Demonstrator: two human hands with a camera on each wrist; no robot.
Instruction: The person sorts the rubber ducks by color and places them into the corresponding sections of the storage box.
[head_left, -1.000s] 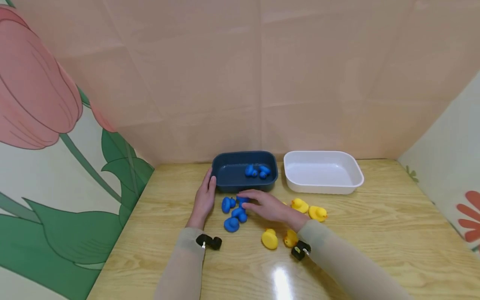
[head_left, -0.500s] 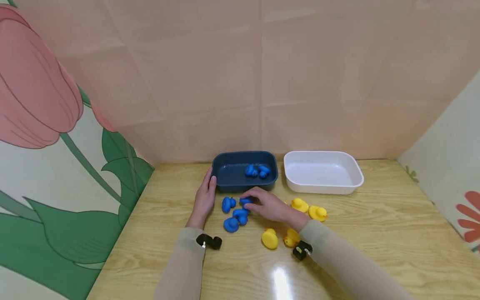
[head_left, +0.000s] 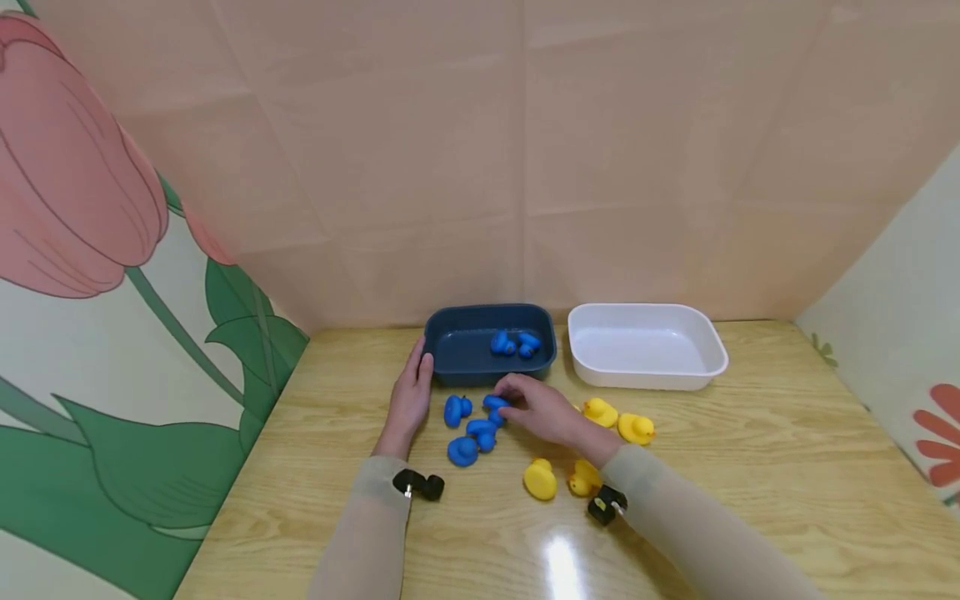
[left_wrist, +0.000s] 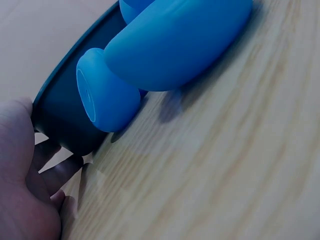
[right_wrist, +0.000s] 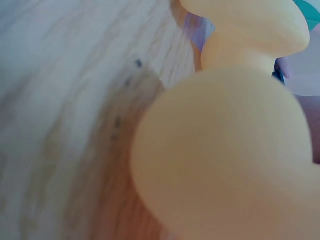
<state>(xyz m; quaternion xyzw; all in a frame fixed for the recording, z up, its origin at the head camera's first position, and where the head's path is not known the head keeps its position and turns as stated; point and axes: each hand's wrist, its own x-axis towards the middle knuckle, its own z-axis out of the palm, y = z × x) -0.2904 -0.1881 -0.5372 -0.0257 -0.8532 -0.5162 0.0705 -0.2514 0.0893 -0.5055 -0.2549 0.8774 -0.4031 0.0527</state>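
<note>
My left hand (head_left: 410, 404) rests with extended fingers against the left end of a dark blue plastic tub (head_left: 491, 375). In the left wrist view, fingers (left_wrist: 62, 172) reach round the tub's corner. Thumb and fingers of my right hand (head_left: 543, 410) pinch a blue rubber duck (head_left: 495, 403) in front of the tub. Beside it on the table lie other blue ducks, one at the left (head_left: 453, 411), one nearest me (head_left: 462, 451) and one between (head_left: 482, 430). Two blue ducks (head_left: 501, 341) lie inside the tub. In the right wrist view, a yellow duck (right_wrist: 225, 155) hides most of that hand.
A white tub (head_left: 647, 379) stands right of the dark one, both near the cloth-covered back wall (head_left: 517, 167). Several yellow rubber ducks lie around my right forearm, among them one beyond it (head_left: 636, 428) and one on its near side (head_left: 540, 479). The wooden table (head_left: 795, 483) extends to the right.
My right hand has moved slightly right, its fingers closing in on the blue duck, which has shifted right as well. A neighbouring blue duck has shifted a little. The left hand stays at the tub.
</note>
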